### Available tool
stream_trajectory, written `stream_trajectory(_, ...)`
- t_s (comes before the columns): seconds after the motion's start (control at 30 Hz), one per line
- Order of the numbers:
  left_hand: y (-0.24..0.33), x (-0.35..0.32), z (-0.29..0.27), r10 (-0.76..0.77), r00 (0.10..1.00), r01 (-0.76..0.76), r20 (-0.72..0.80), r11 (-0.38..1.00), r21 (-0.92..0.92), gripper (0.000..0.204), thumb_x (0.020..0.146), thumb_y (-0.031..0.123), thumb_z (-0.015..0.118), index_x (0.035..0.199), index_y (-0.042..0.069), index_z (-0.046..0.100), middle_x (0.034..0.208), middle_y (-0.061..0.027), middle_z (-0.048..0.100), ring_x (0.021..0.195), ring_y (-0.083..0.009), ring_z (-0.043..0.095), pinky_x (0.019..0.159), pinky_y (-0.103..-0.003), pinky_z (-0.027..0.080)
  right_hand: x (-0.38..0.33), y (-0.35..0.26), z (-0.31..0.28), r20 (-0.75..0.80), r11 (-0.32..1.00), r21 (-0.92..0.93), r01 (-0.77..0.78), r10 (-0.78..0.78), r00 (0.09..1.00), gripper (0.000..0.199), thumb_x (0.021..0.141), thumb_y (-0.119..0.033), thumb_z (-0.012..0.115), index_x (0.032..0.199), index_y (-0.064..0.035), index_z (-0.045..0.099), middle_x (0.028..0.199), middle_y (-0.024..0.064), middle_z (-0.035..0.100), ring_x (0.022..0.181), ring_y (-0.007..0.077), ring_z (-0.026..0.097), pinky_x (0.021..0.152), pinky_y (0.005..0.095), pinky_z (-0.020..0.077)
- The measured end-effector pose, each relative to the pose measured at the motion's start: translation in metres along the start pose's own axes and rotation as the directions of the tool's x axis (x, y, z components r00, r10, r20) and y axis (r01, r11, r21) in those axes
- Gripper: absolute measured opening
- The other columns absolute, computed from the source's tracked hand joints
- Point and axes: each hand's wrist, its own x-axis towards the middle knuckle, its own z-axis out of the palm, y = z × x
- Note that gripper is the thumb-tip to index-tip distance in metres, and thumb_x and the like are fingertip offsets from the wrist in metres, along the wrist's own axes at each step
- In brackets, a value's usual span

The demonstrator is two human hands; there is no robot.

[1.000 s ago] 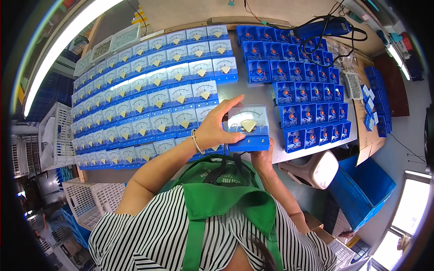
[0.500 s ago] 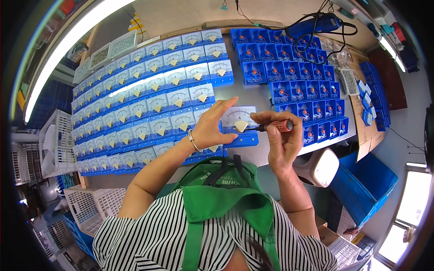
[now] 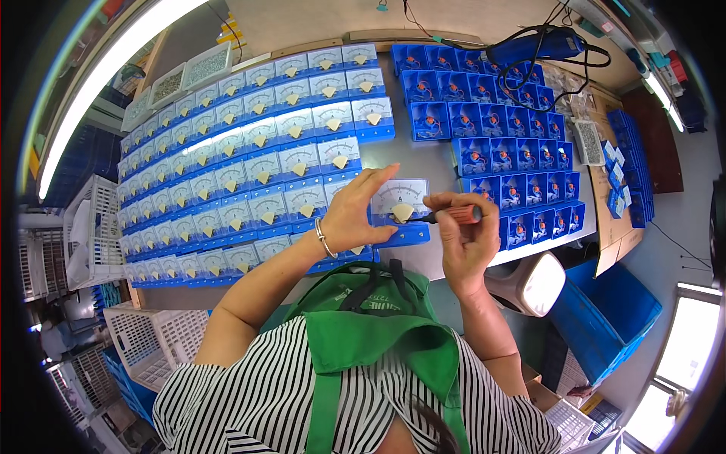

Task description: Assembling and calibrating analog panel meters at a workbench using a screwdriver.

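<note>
Since a moment ago the red-handled screwdriver (image 3: 452,216) has swung level, pinched by the right hand (image 3: 463,240), its tip at the panel meter (image 3: 399,206) that the left hand (image 3: 354,216) grips.

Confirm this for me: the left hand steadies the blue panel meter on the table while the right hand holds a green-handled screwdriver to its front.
Not quite: the screwdriver has an orange-red handle, not a green one, as the head view shows. The rest holds: the left hand steadies the blue panel meter on the table while the right hand holds the tool to its front.
</note>
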Motion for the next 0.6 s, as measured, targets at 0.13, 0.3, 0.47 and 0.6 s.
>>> stream_trajectory(0.13, -0.005, -0.002, 0.000, -0.027, 1.000, 0.027, 0.009, 0.999, 0.027, 0.091, 0.060, 0.021, 0.077, 0.141, 0.010, 0.038, 0.117, -0.0149, 0.056, 0.107, -0.0314, 0.056, 0.094, -0.037, 0.045, 0.003, -0.013, -0.003, 0.156, 0.948, -0.293, 0.120, -0.076, 0.985, 0.033, 0.076, 0.002, 0.073, 0.106, -0.0022, 0.061, 0.088, 0.0092, 0.068, 0.069, 0.0159, 0.064, 0.065, 0.0268, 0.0504)
stream_trajectory(0.3, -0.011, -0.005, 0.001, 0.022, 0.999, -0.021, 0.024, 1.000, -0.023, 0.091, 0.061, 0.020, 0.077, 0.142, 0.008, 0.037, 0.120, -0.0155, 0.056, 0.109, -0.0313, 0.056, 0.095, -0.037, 0.044, -0.001, -0.025, -0.008, 0.427, 0.962, -0.195, 0.193, -0.094, 0.899, 0.036, 0.075, 0.003, 0.071, 0.110, -0.0018, 0.063, 0.092, 0.0093, 0.068, 0.072, 0.0192, 0.065, 0.063, 0.0297, 0.0519)
stream_trajectory(0.47, -0.012, -0.006, 0.001, 0.028, 0.999, -0.027, 0.024, 0.999, -0.042, 0.092, 0.060, 0.020, 0.078, 0.142, 0.007, 0.037, 0.120, -0.0154, 0.056, 0.110, -0.0316, 0.056, 0.096, -0.037, 0.044, -0.010, -0.019, -0.004, 0.279, 0.948, -0.273, 0.162, -0.083, 0.957, 0.037, 0.077, 0.001, 0.072, 0.111, -0.0002, 0.060, 0.092, 0.0118, 0.068, 0.074, 0.0227, 0.067, 0.063, 0.0295, 0.0527)
stream_trajectory(0.6, -0.010, -0.010, 0.001, 0.042, 0.999, -0.042, 0.024, 0.998, -0.038, 0.092, 0.060, 0.020, 0.078, 0.142, 0.008, 0.037, 0.119, -0.0150, 0.057, 0.110, -0.0319, 0.056, 0.096, -0.037, 0.044, -0.008, -0.009, 0.002, 0.182, 0.907, -0.325, 0.269, -0.219, 0.959, 0.040, 0.070, -0.005, 0.081, 0.102, -0.0021, 0.057, 0.086, 0.0098, 0.067, 0.069, 0.0201, 0.065, 0.058, 0.0281, 0.0506)
